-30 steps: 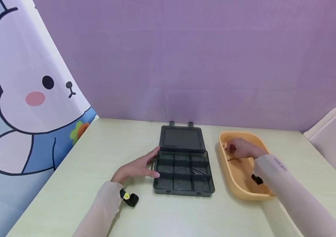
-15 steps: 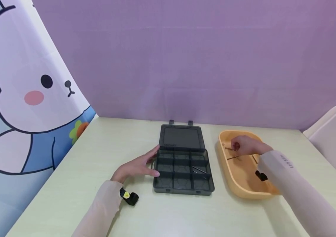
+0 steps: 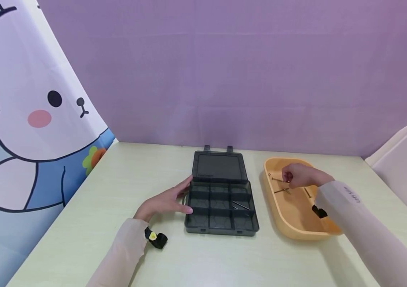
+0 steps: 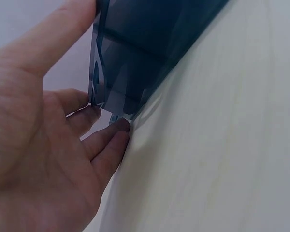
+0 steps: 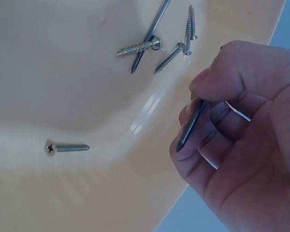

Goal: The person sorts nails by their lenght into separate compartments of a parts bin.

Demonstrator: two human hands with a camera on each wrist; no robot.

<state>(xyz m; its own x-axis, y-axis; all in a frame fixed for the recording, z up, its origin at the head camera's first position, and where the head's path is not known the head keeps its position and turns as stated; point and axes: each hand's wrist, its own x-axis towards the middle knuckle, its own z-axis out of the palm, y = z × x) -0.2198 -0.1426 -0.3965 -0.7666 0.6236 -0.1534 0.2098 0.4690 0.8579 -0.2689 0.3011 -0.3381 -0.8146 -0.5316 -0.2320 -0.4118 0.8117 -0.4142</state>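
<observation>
My right hand (image 3: 302,175) is over the far part of the orange tray (image 3: 289,230). In the right wrist view its thumb and fingers pinch a dark, smooth nail (image 5: 191,125), pointed end showing and the head hidden in the hand. Below it in the tray are several silver screws (image 5: 169,58) and another nail (image 5: 157,19); one screw (image 5: 70,148) lies apart. My left hand (image 3: 164,203) rests against the left side of the dark grey compartment box (image 3: 221,230), fingers spread, thumb and fingertips at its edge. Two thin nails (image 3: 241,205) lie in a right-hand compartment.
The lid (image 3: 220,166) of the box lies folded back toward the purple backdrop (image 3: 203,79). Both stand on a pale wooden table (image 3: 167,259). The tray is to the right of the box, with a strip of table between. A cartoon cloth (image 3: 45,159) hangs at the left.
My right hand has shifted slightly right within the tray, and more of the nails and screws beneath it now show. The left hand and the box stay as they were.
</observation>
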